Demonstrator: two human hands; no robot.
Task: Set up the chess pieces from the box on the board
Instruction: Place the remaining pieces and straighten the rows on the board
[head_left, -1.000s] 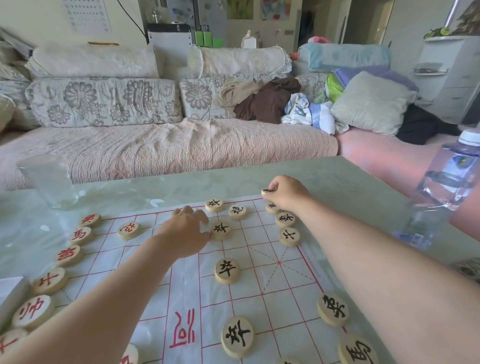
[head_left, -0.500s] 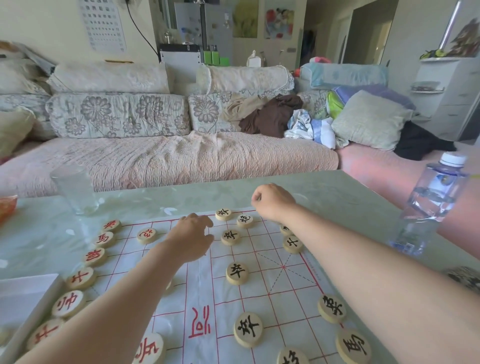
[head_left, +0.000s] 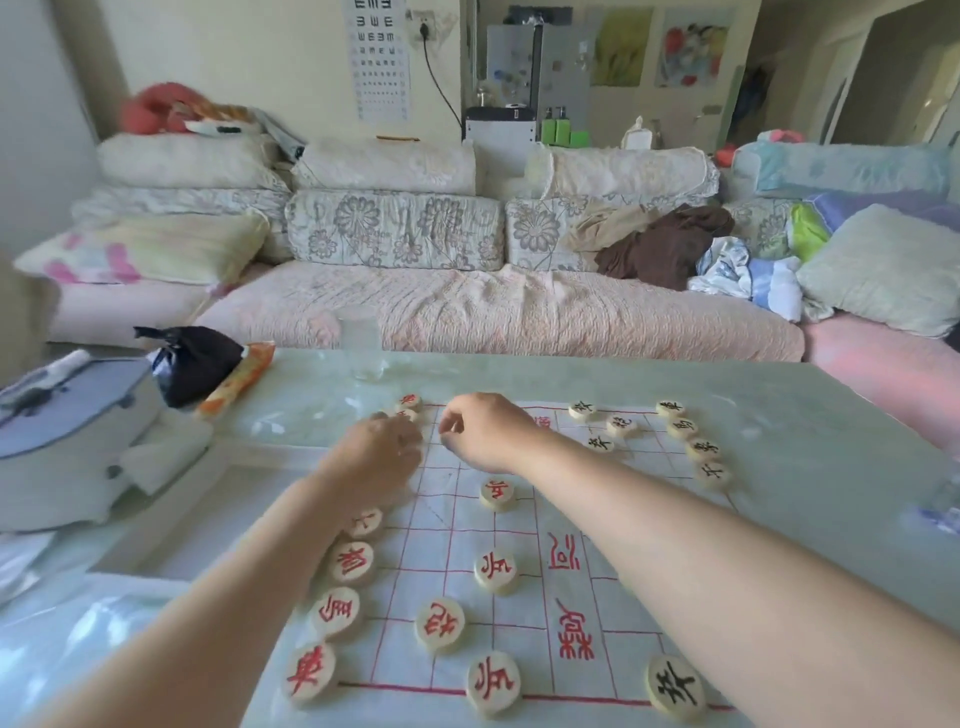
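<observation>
Living room, a long sofa (head_left: 467, 312) piled with cushions and clothes behind, an eye chart (head_left: 382, 57) on the wall. In front is a pale green glassy worktop (head_left: 779, 415) carrying the board (head_left: 524, 519), a thin white sheet with a red grid. Red pieces (head_left: 350, 561) run in a file down the board's left edge, with a few more set further in. Black pieces (head_left: 681, 428) stand in a file at the far right, and one lone black disc (head_left: 675, 686) sits near us. Both hands are at the far end of the red file. The left hand (head_left: 379, 457) is knuckles-up over the line, its fingers hidden beyond it, so we cannot tell whether they hold a disc. The right hand (head_left: 483, 431) is just beside it with fingers (head_left: 452, 423) curled in towards the thumb. A piece may be pinched there, but we cannot tell. We judge that the step in hand is filling the gap in the red back rank, with setup well along. The next move calls for seating a disc square on its crossing without nudging the neighbours at that corner. A shallow white tray (head_left: 171, 519), likely the box, lies just left of the board. Also around are a blue-grey appliance (head_left: 67, 431), a black bag (head_left: 192, 364), an orange packet (head_left: 239, 379), and a clear tumbler (head_left: 358, 338) near the board's far edge. The left forearm lies over the red file and could sweep it.
</observation>
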